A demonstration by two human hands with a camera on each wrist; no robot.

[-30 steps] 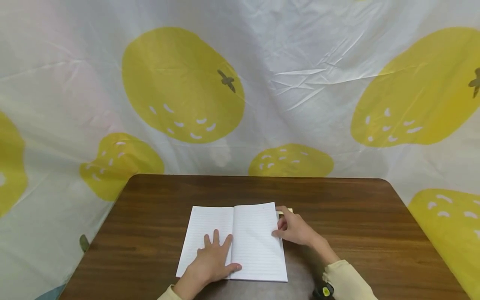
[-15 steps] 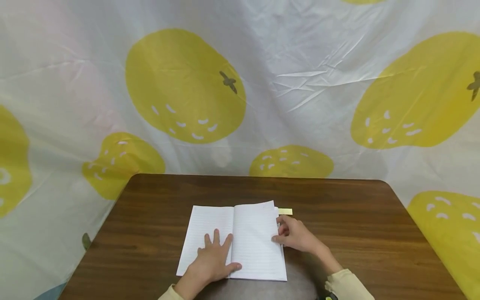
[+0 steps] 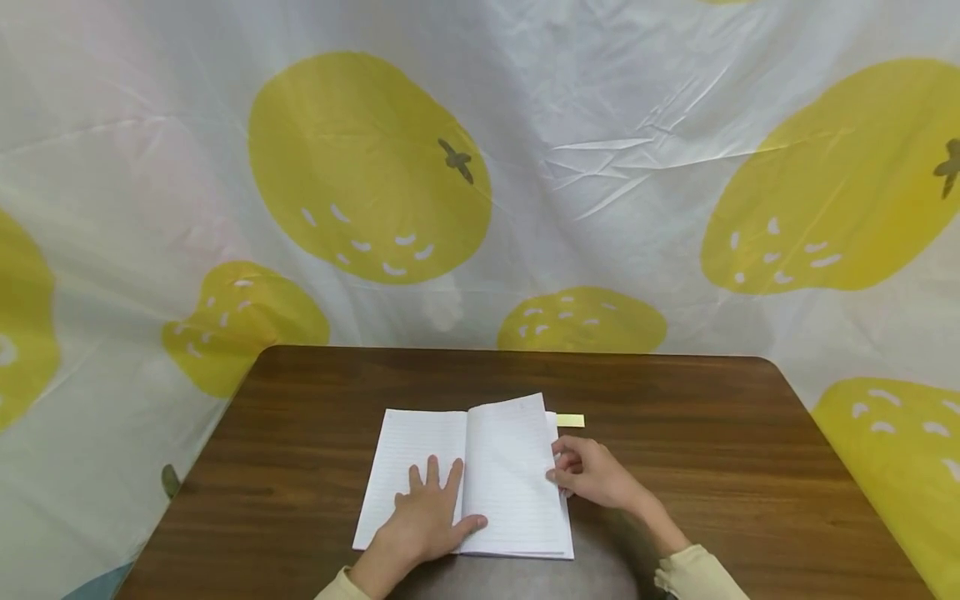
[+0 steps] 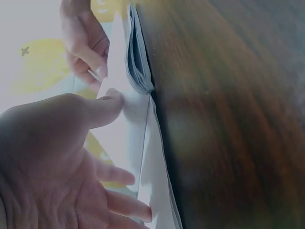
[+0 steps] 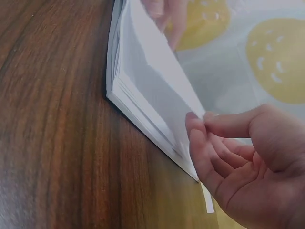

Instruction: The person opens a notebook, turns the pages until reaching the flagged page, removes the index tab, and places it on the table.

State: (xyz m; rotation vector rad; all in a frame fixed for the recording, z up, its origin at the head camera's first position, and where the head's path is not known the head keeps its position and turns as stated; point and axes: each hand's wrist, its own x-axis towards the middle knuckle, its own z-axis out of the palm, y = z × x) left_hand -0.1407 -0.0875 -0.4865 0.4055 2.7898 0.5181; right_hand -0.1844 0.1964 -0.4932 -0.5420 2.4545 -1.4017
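Head view: open notebook [image 3: 427,437] at table [image 3: 750,483]'s 6 o'clock; L hand [image 3: 423,512] spread flat on it at 8, fingers apart. R hand [image 3: 595,475], at 3, pinches leaf [image 3: 508,471] edge btwn thumb & index; yellow tab [image 3: 571,421] juts out at 2. Prob. mid page-lift, turn not done. Next likely calls for light pinch, leaf swung twd 9, L hand clear.
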